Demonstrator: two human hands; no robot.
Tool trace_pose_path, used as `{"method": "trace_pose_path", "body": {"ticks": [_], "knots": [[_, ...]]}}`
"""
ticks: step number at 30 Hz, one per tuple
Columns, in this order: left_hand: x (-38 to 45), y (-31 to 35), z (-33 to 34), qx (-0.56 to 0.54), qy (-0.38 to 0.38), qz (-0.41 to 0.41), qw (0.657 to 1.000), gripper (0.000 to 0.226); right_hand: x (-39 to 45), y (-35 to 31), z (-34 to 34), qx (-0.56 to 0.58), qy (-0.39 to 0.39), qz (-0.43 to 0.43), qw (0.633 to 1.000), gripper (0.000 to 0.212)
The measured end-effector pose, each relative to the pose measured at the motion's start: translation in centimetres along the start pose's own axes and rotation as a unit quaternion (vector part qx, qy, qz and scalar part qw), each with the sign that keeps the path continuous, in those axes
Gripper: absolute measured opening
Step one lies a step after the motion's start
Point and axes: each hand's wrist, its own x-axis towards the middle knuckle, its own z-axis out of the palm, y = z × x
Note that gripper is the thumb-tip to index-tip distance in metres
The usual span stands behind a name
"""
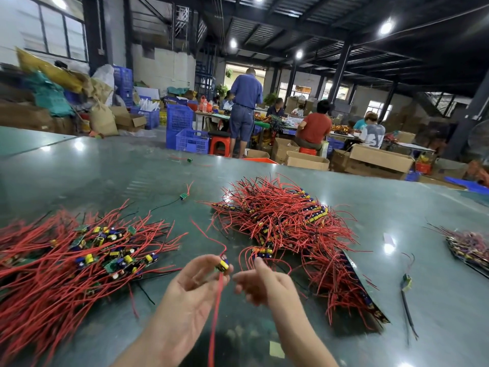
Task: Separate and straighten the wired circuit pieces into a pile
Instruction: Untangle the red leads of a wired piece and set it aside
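Left hand (197,283) pinches a circuit piece (222,265); right hand (260,283) loosely curled, seemingly holding nothing, over glossy green table (119,165) in busy workshop.

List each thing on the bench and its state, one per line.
Left hand: pinching one circuit piece, its red wires hanging down.
Right hand: fingers loosely curled, holding nothing.
Left pile: pieces separated, wires fanned out.
Middle heap: tangled.
Stray piece: lying alone.

1. Factory assembly floor: steel-beam ceiling (304,25) with bright lamps.
2. Big green worktable (132,165) carrying heaps of red-wired circuit boards (285,221).
3. Workers (315,128) seated at benches among blue crates (182,128) and cardboard boxes (381,157).
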Motion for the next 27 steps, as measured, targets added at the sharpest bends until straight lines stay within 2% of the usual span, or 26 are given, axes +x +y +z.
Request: {"method": "trace_pose_path", "body": {"ticks": [2,5,7,10,15,19,22,24,27], "knots": [[-0.3,-0.4,0.4,0.04,-0.018,-0.01,0.999,0.041,-0.1,0.3,0.7,0.01,-0.008,0.007,1.0,0.04],[-0.6,-0.9,0.4,0.066,-0.04,-0.075,0.994,0.053,-0.1,0.3,0.5,0.034,0.017,-0.029,0.999,0.019],[-0.5,-1.0,0.2,0.076,-0.04,-0.115,0.99,0.044,-0.1,0.3,0.0,0.023,0.012,-0.047,0.999,0.019],[-0.5,-1.0,0.1,0.072,-0.048,-0.134,0.987,0.011,-0.3,0.2,-0.2,-0.013,-0.005,-0.061,0.998,0.015],[0.1,-1.5,-0.6,0.076,-0.035,-0.137,0.987,0.025,-0.3,0.3,-0.1,-0.026,-0.018,-0.097,0.995,0.021],[-0.2,-1.3,-0.2,0.118,-0.042,-0.183,0.975,0.025,-0.3,0.6,0.0,0.0,0.001,-0.109,0.994,0.025],[-0.3,-1.4,-0.1,0.166,-0.047,-0.162,0.972,0.012,-0.4,0.7,0.3,-0.005,-0.018,-0.111,0.994,0.019],[-0.4,-1.5,-0.2,0.242,-0.056,-0.101,0.963,0.016,-0.3,0.7,0.4,0.005,-0.025,-0.115,0.993,0.02],[-0.6,-1.4,-0.2,0.355,-0.091,-0.009,0.93,0.019,-0.1,0.8,0.2,0.067,-0.005,-0.081,0.994,0.019]]}}
